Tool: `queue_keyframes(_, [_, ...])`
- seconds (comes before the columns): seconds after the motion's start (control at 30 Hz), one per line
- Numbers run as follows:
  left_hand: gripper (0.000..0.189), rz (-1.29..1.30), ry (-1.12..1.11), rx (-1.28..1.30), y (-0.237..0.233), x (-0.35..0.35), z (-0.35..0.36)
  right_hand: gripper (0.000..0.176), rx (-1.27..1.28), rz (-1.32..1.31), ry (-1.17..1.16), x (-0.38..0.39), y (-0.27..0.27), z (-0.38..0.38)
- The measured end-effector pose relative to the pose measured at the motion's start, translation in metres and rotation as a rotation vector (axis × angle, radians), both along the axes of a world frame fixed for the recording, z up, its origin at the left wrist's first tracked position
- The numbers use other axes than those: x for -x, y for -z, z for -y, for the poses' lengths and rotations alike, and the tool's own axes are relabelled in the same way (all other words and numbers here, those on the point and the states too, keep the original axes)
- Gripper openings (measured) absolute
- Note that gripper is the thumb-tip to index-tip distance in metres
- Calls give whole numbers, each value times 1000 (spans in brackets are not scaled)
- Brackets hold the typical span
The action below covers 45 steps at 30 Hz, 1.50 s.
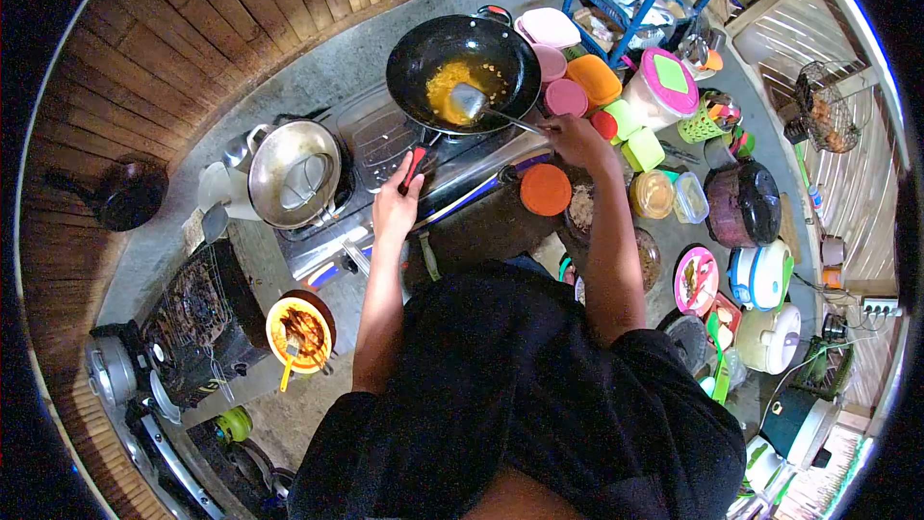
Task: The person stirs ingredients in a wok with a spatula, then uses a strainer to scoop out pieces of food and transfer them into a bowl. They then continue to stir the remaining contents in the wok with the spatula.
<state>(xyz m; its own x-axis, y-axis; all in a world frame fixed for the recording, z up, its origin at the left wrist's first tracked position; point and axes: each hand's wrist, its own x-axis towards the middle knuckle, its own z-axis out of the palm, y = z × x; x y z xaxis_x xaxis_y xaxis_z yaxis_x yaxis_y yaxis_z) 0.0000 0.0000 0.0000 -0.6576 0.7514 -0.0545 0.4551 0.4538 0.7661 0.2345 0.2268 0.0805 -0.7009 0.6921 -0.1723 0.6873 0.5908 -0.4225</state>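
Observation:
A black wok (409,53) sits on the right side of the gas stove (371,140). My left hand (397,202) is wrapped round the wok's red and black handle (416,164). In my right hand (580,143) is the handle of a metal spatula (469,100), whose blade rests in the wok. The blade touches a yellow-orange, oily mixture (444,87) with small bits in it. Just below my right hand are an orange round lid (545,190) and a bowl of pale crumbly food (581,207).
A second metal pan (269,183) with a strainer inside stands on the stove's left side. Colourful lidded containers (594,80) crowd the right, below a blue rack (616,10). A bowl of reddish sauce (318,321) with a yellow brush stands lower left, near a charcoal grill (197,313).

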Motion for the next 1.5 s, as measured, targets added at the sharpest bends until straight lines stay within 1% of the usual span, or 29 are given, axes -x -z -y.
queue_keyframes(0.07, [47, -34, 19, -79, 3, -1, 1, 27, 26, -80, 29, 4, -11, 12])
queue_keyframes(0.1, [47, -24, 19, -87, 5, -4, -2, 27, 19, -70, 30, 2, -11, 10])
queue_keyframes(0.17, [47, -23, 18, -79, 5, -7, 1, 26, 5, -182, 64, 1, -1, 11])
queue_keyframes(0.2, [47, -23, 17, -81, 4, -7, 1, 26, 4, -182, 62, 1, 2, 9])
queue_keyframes(0.27, [47, -13, 3, -34, -1, -6, 0, 26, -54, -260, 111, 4, 9, 4])
queue_keyframes(0.3, [47, -14, 3, -35, 0, -6, 0, 26, -55, -261, 110, 4, 14, 0])
queue_keyframes(0.37, [47, -26, 10, -43, 3, -5, 1, 26, -164, -243, 284, 5, 25, -5])
queue_keyframes(0.4, [47, -26, 10, -44, 2, -5, 0, 26, -165, -243, 284, 4, 31, -8])
queue_keyframes(0.47, [47, -12, 12, 4, 1, -5, 0, 27, -315, -189, 388, 3, 45, -15])
queue_keyframes(0.6, [47, -24, 12, -39, 7, -3, 0, 28, -378, -235, 380, 1, 48, -13])
queue_keyframes(0.67, [47, -23, 7, -10, 3, -4, 0, 27, -314, -112, 377, -1, 66, -22])
queue_keyframes(0.7, [47, -23, 7, -9, 1, -4, 0, 27, -314, -111, 377, -1, 61, -19])
queue_keyframes(0.77, [47, 15, 6, 1, -2, -5, 1, 27, -190, -94, 265, 0, 37, -4])
queue_keyframes(0.8, [47, 15, 6, 0, 0, -4, 1, 27, -191, -93, 266, 1, 27, 3])
queue_keyframes(0.87, [47, -42, 2, -52, 8, -3, 0, 25, -201, -159, 159, 2, 15, 13])
queue_keyframes(0.9, [47, -42, 3, -52, 7, -2, 0, 25, -202, -160, 160, 1, 26, 6])
queue_keyframes(0.97, [47, -12, 7, -50, 6, -2, 1, 25, -34, -285, 33, -2, 60, -14])
queue_keyframes(1.0, [47, -12, 8, -50, 9, -1, 1, 25, -35, -285, 34, 0, 58, -13])
queue_keyframes(1.07, [48, -59, 17, -93, 14, 0, 1, 25, 46, -278, 14, 5, 56, -8])
queue_keyframes(1.1, [48, -60, 15, -94, 11, -1, 1, 25, 46, -278, 12, 7, 47, -3])
queue_keyframes(1.17, [47, 7, 0, -8, 0, -3, 1, 26, 218, -285, 85, 11, 21, 9])
queue_keyframes(1.2, [47, 6, -1, -9, 2, -2, 1, 26, 217, -286, 84, 13, 14, 11])
queue_keyframes(1.27, [47, -18, 9, -41, 7, -1, 0, 27, 179, -384, 147, 14, 7, 14])
queue_keyframes(1.3, [47, -19, 9, -41, 8, 0, 0, 27, 179, -385, 148, 13, 10, 11])
queue_keyframes(1.37, [47, -59, 14, -48, 10, 0, 0, 27, -15, -471, 171, 12, 21, 2])
queue_keyframes(1.4, [47, -60, 14, -49, 6, 0, 0, 27, -16, -472, 170, 12, 23, -3])
queue_keyframes(1.47, [47, -45, 6, -7, 0, -1, 0, 27, -147, -275, 314, 13, 28, -14])
queue_keyframes(1.5, [47, -46, 5, -6, 1, -1, 1, 27, -146, -275, 313, 13, 27, -15])
